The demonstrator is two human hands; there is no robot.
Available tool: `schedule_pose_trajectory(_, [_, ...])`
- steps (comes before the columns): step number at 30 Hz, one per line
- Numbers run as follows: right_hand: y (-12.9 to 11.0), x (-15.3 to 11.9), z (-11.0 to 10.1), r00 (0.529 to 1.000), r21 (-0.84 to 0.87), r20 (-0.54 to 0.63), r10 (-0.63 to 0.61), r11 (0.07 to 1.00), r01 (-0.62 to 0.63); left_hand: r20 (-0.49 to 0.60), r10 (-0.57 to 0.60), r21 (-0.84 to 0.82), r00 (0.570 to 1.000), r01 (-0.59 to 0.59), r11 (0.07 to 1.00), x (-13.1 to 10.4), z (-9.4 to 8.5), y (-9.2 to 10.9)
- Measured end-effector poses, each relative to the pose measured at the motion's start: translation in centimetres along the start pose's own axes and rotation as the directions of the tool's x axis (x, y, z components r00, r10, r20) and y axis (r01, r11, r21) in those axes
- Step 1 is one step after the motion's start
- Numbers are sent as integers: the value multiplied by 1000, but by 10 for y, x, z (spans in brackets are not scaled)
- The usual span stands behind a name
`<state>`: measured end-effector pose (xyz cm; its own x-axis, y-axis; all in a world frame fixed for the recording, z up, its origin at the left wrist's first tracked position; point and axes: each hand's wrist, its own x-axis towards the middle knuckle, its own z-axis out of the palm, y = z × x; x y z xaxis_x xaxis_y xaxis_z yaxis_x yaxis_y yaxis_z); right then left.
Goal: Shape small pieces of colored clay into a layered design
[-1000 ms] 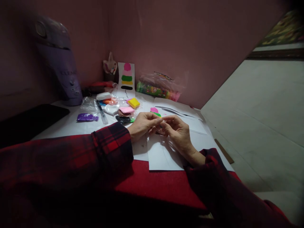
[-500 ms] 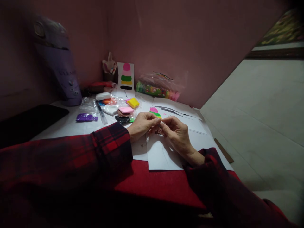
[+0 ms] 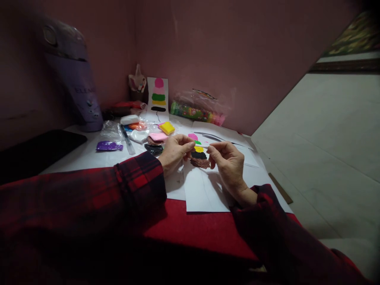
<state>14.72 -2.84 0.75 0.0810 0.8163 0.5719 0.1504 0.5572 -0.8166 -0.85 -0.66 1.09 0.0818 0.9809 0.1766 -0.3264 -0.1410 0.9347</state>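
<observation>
Pinching a thin white strip (image 3: 202, 146) at mid-frame, the left hand (image 3: 175, 152) and right hand (image 3: 228, 164) clamp its ends just above the clay picture (image 3: 198, 155) on paper (image 3: 204, 190).

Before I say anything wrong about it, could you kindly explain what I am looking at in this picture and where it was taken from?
The view comes from a camera worn on a person's head, looking down at their own two hands; no machine is involved. The left hand and right hand, in red plaid sleeves, pinch a thin white strip between their fingertips, above a sheet of paper bearing a stack of pink, green, yellow, black and brown clay patches. To the left lie bagged clay pieces: a yellow block, a pink piece, a purple piece. A finished sample card leans on the wall beside a bagged multicolour clay pack. A purple appliance stands at far left.
</observation>
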Motion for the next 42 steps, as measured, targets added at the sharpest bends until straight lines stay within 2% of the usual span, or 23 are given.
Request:
schedule_pose_trajectory(5, [4,1,-2,1000,-21,2,23,1000,-23,-12,-13,5,1000,13,1000,-1,0,0])
schedule_pose_trajectory(9, [9,1,-3,998,-73,50,45,996,-42,109,-44,-30,993,48,998,-2,-1,-3])
schedule_pose_trajectory(13, [11,-1,-2,991,-63,130,36,998,-28,242,-77,7,967,78,997,-3,-2,-6])
schedule_pose_trajectory(19, [12,-4,-4,983,-123,183,-8,992,31,327,-79,73,942,58,996,-4,-4,-4])
schedule_pose_trajectory(27, [11,-5,-5,976,-193,217,-29,978,72,307,-82,105,948,51,993,-6,-1,2])
schedule_pose_trajectory(34, [9,-6,-6,962,-253,267,-52,960,122,274,-65,115,960,34,993,-5,-2,-3])
schedule_pose_trajectory(42, [4,-6,-3,960,-271,263,-95,948,168,295,-51,112,954,19,994,-4,-3,-4])
